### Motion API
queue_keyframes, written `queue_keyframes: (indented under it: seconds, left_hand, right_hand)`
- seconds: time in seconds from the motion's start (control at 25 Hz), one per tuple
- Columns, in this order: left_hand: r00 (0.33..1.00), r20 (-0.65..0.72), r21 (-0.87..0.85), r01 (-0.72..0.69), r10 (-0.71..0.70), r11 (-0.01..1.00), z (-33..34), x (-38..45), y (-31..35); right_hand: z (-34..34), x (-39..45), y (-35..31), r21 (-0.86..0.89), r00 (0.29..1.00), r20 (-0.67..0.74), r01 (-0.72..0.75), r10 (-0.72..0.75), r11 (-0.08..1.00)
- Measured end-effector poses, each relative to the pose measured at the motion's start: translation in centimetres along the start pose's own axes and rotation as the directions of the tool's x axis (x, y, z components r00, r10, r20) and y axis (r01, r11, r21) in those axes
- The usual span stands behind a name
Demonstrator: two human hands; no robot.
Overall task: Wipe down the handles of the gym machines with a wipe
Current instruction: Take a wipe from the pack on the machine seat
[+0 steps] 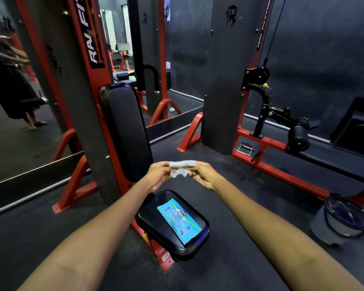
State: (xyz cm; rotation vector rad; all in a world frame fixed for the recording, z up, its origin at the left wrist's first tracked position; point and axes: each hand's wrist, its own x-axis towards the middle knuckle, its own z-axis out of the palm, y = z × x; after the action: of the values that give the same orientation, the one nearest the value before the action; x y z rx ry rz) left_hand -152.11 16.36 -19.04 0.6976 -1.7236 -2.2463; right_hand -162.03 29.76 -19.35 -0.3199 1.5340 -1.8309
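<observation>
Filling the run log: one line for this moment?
left hand: holds wipe | right hand: holds wipe | wipes pack: on seat

I note dim, even indoor light. Wide-angle bending curves the frame edges. I see faint sheen on the seat pad (151, 225).

Single head-worn wide-angle view, aimed forward and down. Both forearms entered from the bottom edge, close to the lens. The machine's black seat pad (172, 225) lay directly below; the wall mirror (29, 101) stood farther off at left. Frame edges bowed.
</observation>
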Motion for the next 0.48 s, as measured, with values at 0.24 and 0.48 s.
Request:
queue_keyframes:
  seconds: [0.24, 0.48]
  left_hand:
    - [1.0, -0.008, 0.083, 0.029, -0.028, 0.996, -0.7, -0.1, 0.0]
    - [0.999, -0.009, 0.026, 0.05, -0.05, 0.998, -1.5, -0.8, 0.4]
  right_hand:
    - [0.0, -0.5, 0.0, -0.266, 0.995, 0.059, 0.087, -0.074, 0.96]
    - [0.8, 0.0, -0.2, -0.056, 0.998, 0.067, 0.019, -0.015, 0.998]
